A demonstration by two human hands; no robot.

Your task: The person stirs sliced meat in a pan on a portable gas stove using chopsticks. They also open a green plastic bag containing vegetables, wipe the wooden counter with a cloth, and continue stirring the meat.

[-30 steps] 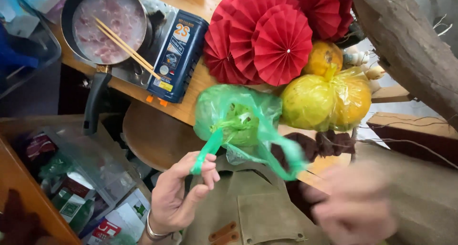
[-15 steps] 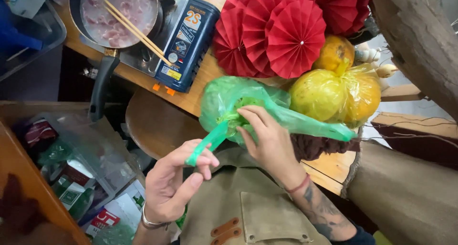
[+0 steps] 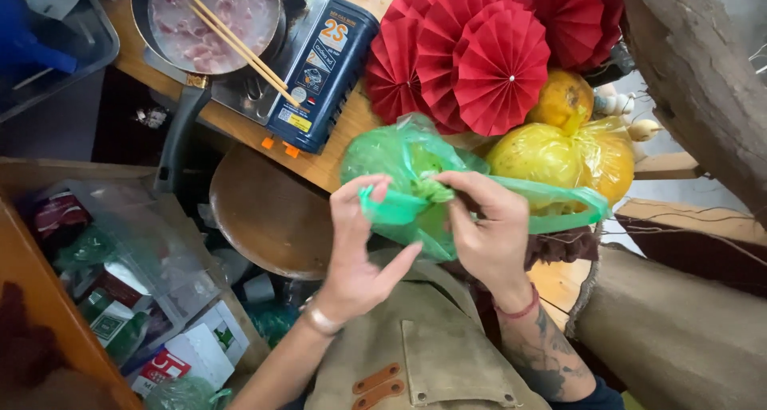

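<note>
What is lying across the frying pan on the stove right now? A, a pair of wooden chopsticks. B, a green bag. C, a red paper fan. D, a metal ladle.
A: a pair of wooden chopsticks rests slantwise across the frying pan, over the pinkish food inside.

The left hand (image 3: 351, 246) now sits higher, near mid-frame, its grip pinching the green plastic bag (image 3: 407, 178) by a short folded handle instead of a long stretched one, while the right hand (image 3: 487, 226) has come in and closed beside it.
</note>
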